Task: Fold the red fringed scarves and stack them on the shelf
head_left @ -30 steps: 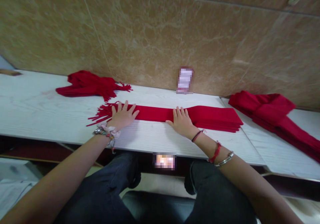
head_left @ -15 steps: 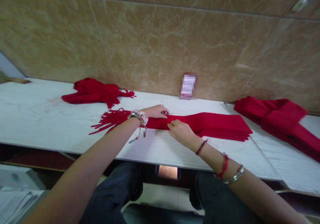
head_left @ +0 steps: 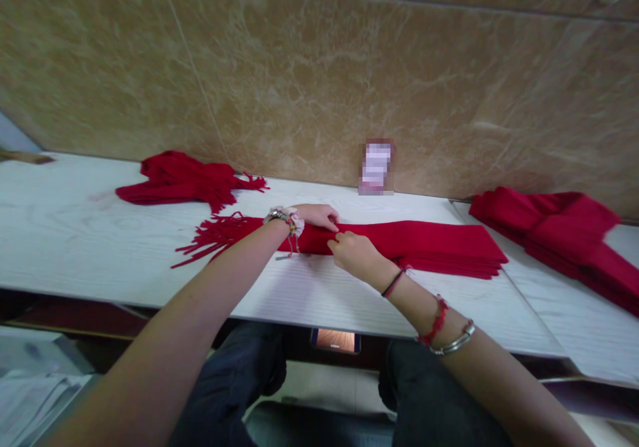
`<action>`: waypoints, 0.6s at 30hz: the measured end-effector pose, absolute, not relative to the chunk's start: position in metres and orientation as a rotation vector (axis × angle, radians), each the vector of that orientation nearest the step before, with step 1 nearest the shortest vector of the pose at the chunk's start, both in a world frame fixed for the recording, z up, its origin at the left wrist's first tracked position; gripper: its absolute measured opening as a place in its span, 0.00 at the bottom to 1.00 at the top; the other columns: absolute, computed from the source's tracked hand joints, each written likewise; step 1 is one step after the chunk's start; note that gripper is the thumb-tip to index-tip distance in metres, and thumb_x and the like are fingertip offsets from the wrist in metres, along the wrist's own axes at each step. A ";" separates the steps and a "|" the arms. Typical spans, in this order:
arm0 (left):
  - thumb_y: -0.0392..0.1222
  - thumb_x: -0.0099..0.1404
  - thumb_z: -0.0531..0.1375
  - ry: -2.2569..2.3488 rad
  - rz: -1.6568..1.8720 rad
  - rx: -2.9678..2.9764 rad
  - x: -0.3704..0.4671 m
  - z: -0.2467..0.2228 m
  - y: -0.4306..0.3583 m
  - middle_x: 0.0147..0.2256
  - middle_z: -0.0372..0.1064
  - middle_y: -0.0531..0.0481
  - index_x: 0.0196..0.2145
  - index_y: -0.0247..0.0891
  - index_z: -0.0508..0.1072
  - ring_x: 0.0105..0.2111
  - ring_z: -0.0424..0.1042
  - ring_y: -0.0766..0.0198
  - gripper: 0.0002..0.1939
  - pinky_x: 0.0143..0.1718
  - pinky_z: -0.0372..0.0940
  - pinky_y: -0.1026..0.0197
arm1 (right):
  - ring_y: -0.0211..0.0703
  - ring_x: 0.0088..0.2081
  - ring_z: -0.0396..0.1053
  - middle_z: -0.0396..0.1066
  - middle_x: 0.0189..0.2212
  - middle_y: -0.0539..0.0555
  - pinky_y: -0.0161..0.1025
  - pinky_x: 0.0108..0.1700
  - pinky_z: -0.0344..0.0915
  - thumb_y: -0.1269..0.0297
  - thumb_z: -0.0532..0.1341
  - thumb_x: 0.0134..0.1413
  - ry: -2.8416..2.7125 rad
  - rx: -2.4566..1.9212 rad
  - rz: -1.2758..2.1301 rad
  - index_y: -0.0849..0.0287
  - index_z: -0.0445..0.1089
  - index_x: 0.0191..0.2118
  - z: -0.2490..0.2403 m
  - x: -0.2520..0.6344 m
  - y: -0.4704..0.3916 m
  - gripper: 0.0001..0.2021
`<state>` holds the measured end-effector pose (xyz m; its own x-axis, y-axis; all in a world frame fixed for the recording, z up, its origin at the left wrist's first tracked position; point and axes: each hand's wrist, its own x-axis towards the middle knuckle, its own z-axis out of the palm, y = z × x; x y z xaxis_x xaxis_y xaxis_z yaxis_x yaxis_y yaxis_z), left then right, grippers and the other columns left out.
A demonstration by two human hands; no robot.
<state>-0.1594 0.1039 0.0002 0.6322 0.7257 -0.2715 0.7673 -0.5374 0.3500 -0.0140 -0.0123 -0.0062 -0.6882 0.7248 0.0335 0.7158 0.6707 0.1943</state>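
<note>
A folded red scarf (head_left: 439,241) lies lengthwise on the white table, in several layers, with its fringe fanned out at the left end. My left hand (head_left: 318,215) bends over its far edge, fingers curled down and closed on the cloth. Just nearer to me, my right hand (head_left: 355,253) pinches the scarf between thumb and fingers. The fingertips of both hands almost meet at the middle of the strip. What exactly lies between them is too small to make out.
Another red scarf (head_left: 184,179) lies crumpled at the back left. More folded red scarves (head_left: 554,231) are piled at the right. A small blurred upright object (head_left: 376,166) leans on the marbled wall. Under the table edge (head_left: 239,314) a phone-like screen (head_left: 335,340) glows.
My left hand has come slightly right and its fingers have closed downward. My right hand has shifted a little left and up, bringing the fingertips of both hands closer together.
</note>
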 end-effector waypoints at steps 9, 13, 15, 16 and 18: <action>0.44 0.57 0.55 1.192 -0.060 2.431 -0.167 0.000 0.102 0.36 0.73 0.49 0.37 0.33 0.73 0.34 0.66 0.67 0.14 0.37 0.58 0.68 | 0.51 0.46 0.68 0.70 0.44 0.65 0.42 0.40 0.68 0.77 0.47 0.60 2.779 1.336 0.333 0.64 0.67 0.48 -0.007 -0.018 -0.009 0.17; 0.45 0.56 0.56 1.212 -0.071 2.408 -0.176 0.001 0.102 0.34 0.72 0.49 0.35 0.32 0.73 0.33 0.66 0.66 0.14 0.36 0.59 0.67 | 0.50 0.45 0.68 0.71 0.42 0.63 0.42 0.42 0.66 0.75 0.47 0.61 2.808 1.443 0.315 0.64 0.68 0.48 -0.015 -0.014 -0.005 0.16; 0.45 0.55 0.57 1.208 -0.075 2.397 -0.178 0.001 0.103 0.32 0.71 0.50 0.34 0.33 0.72 0.32 0.66 0.66 0.13 0.35 0.58 0.67 | 0.50 0.45 0.68 0.71 0.41 0.62 0.43 0.41 0.65 0.73 0.47 0.61 2.855 1.424 0.342 0.63 0.69 0.47 -0.018 -0.014 -0.005 0.15; 0.45 0.55 0.57 1.200 -0.074 2.391 -0.178 0.000 0.103 0.31 0.71 0.50 0.33 0.33 0.72 0.31 0.65 0.66 0.12 0.35 0.58 0.67 | 0.51 0.45 0.67 0.71 0.41 0.62 0.44 0.41 0.65 0.72 0.48 0.62 2.886 1.391 0.369 0.63 0.69 0.46 -0.020 -0.015 -0.005 0.15; 0.44 0.54 0.57 1.177 -0.069 2.377 -0.178 0.000 0.103 0.29 0.71 0.52 0.31 0.34 0.72 0.31 0.64 0.66 0.11 0.34 0.57 0.67 | 0.51 0.45 0.66 0.71 0.40 0.62 0.44 0.41 0.64 0.72 0.48 0.62 2.946 1.295 0.445 0.64 0.70 0.44 -0.021 -0.017 -0.007 0.14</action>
